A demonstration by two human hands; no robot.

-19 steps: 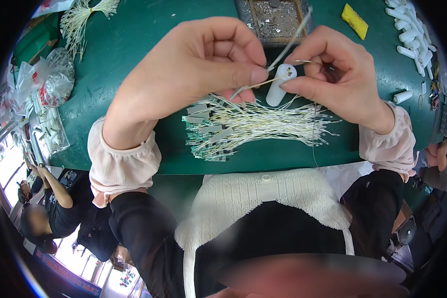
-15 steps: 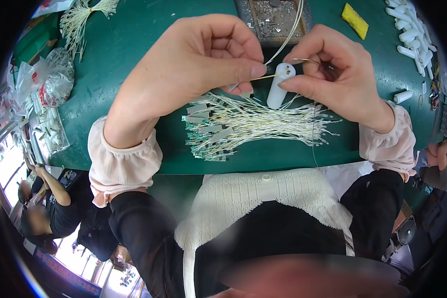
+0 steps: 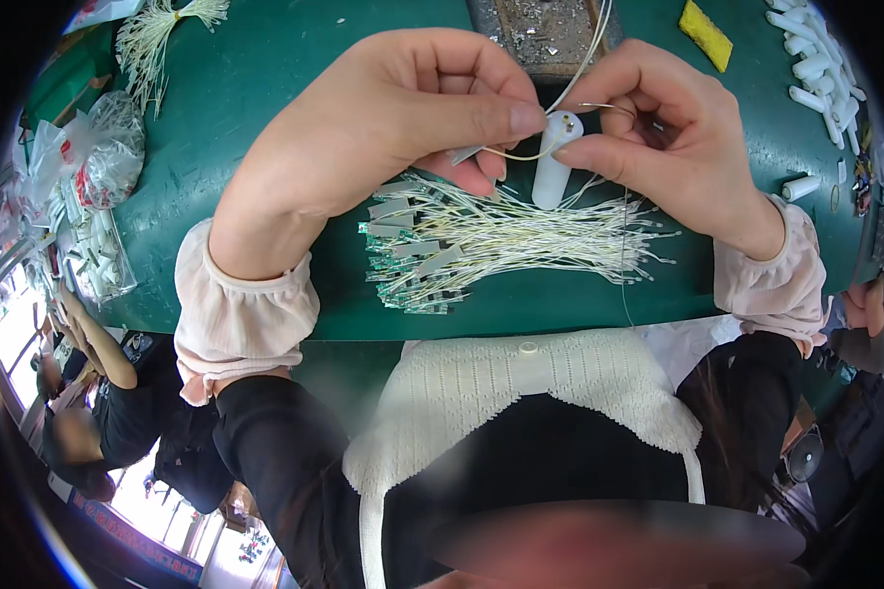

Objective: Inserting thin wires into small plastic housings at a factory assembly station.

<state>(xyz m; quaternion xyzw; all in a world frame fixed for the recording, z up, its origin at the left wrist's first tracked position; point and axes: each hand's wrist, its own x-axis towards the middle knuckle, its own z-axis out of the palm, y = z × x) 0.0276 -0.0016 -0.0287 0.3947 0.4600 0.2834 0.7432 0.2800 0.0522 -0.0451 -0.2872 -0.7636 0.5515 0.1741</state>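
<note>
Above the middle of the table, a white plastic tube (image 3: 552, 180) stands with its end towards me, small holes and bits of metal showing in it. My right hand (image 3: 673, 137) is closed, its thumb and forefinger on the tube's side near that end. A thin bent metal wire (image 3: 609, 106) sticks out between its fingers. My left hand (image 3: 432, 113) pinches a thin pale wire (image 3: 516, 157) that bows over to the tube's end; a small grey strip (image 3: 465, 154) shows under its thumb. White leads (image 3: 589, 54) run from the tube up past the far edge.
Below my hands lies a bundle of pale wires with green circuit boards (image 3: 521, 245). Beyond is a metal tray (image 3: 540, 39) with scraps. A yellow sponge (image 3: 705, 35) and white tubes (image 3: 813, 69) lie right; another wire bundle (image 3: 152, 44) and plastic bags (image 3: 108, 147) lie left.
Both hands and the tube have shifted slightly away from me. The pale wire between my left hand and the tube, nearly straight before, now hangs in a slack curve.
</note>
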